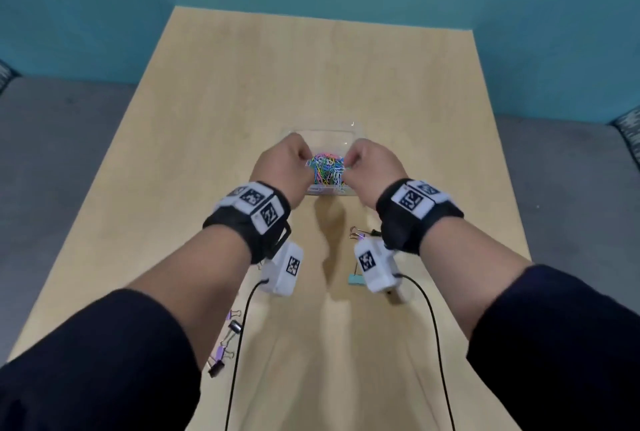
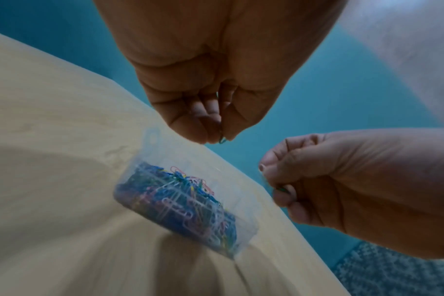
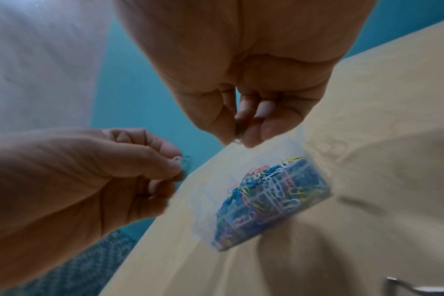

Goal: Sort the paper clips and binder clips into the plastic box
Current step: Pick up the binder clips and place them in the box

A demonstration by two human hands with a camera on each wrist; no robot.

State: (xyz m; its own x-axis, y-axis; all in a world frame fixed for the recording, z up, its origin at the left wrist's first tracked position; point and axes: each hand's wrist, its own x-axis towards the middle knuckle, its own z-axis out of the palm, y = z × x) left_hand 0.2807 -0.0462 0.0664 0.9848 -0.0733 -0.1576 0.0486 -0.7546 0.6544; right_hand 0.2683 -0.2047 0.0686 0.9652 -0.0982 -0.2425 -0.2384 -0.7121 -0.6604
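A clear plastic box [image 1: 322,131] stands mid-table, its near part heaped with coloured paper clips [image 1: 327,171]. Both hands hover just over that heap, fingers curled downward. In the left wrist view my left hand [image 2: 219,138] pinches a small green paper clip [image 2: 223,140] between thumb and fingertips above the box [image 2: 150,140]. My right hand [image 3: 237,139] pinches a small clip too, dark and blurred in the right wrist view; the left wrist view shows a green bit [image 2: 282,189] in its fingers. Loose binder clips [image 1: 225,344] lie near the front left.
More binder clips lie under my right wrist: a purple one [image 1: 356,233] and a teal one [image 1: 355,280]. Two black cables [image 1: 242,326] trail from the wrist cameras toward me. The wooden table [image 1: 207,101] ends at a teal wall; grey floor lies on both sides.
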